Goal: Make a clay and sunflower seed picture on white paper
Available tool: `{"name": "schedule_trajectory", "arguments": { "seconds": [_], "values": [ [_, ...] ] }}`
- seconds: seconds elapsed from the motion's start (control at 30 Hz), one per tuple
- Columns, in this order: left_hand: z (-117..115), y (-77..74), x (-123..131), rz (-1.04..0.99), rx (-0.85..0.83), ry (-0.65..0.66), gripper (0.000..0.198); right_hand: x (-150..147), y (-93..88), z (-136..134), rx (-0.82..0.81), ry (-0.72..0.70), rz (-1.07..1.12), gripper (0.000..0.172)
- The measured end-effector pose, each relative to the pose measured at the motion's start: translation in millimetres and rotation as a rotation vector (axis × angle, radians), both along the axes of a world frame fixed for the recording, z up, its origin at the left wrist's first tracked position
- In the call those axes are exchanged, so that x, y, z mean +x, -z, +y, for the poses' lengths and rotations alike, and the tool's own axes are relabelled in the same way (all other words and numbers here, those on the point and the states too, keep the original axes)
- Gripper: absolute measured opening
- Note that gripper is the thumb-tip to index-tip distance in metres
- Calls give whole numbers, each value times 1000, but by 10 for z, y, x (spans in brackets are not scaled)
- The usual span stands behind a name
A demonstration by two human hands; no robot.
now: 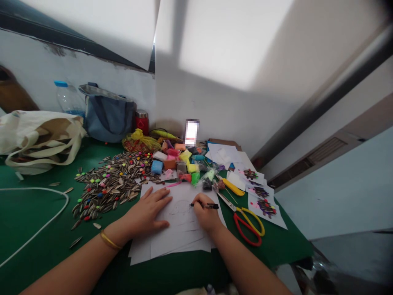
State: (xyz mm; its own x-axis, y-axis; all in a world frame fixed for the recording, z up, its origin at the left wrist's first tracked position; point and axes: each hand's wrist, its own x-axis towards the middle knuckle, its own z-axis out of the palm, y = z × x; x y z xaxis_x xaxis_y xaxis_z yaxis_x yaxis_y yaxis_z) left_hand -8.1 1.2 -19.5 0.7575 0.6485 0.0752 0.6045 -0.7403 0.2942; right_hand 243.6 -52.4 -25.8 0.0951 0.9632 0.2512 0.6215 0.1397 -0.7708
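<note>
Several sheets of white paper (172, 241) lie loosely stacked at the front of the green table. My left hand (150, 211) rests flat on the top sheet's left side, fingers spread. In my right hand (204, 211) is a black pen (212, 206), its tip on or very close to the paper. A faint outline drawing (179, 208) shows on the sheet between my hands; its shape is hard to make out. Just right of the paper lie scissors (242, 217) with one red and one yellow handle, beside a yellow utility knife (233, 187).
Sunflower seeds (119, 176) mixed with coloured balls spread at the left. Wrapped clay blocks (170, 164) cluster behind the paper. Seed-decorated sheets (265, 207) lie right. A white cable (58, 215), cloth bag (39, 139), blue bag (107, 116) and red flask (141, 121) stand or lie leftward.
</note>
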Motion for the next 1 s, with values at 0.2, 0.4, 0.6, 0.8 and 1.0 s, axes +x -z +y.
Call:
{"name": "schedule_trajectory", "arguments": {
  "seconds": [0.2, 0.4, 0.6, 0.8, 1.0],
  "values": [
    [5, 5, 3, 1, -3, 3, 78, 0, -12, -5, 11, 13, 34, 18],
    [3, 14, -4, -6, 12, 2, 78, -18, -43, -2, -6, 20, -23, 19],
    [3, 27, -4, -15, 11, 1, 78, -4, -25, 6, 1, 21, -17, 18],
    [6, 19, -3, -5, 12, 3, 78, -6, -30, -3, -3, -4, -10, 18],
    [11, 12, -2, 22, 5, 4, 80, 4, -44, -11, 28, 15, 28, 17]
  ]
}}
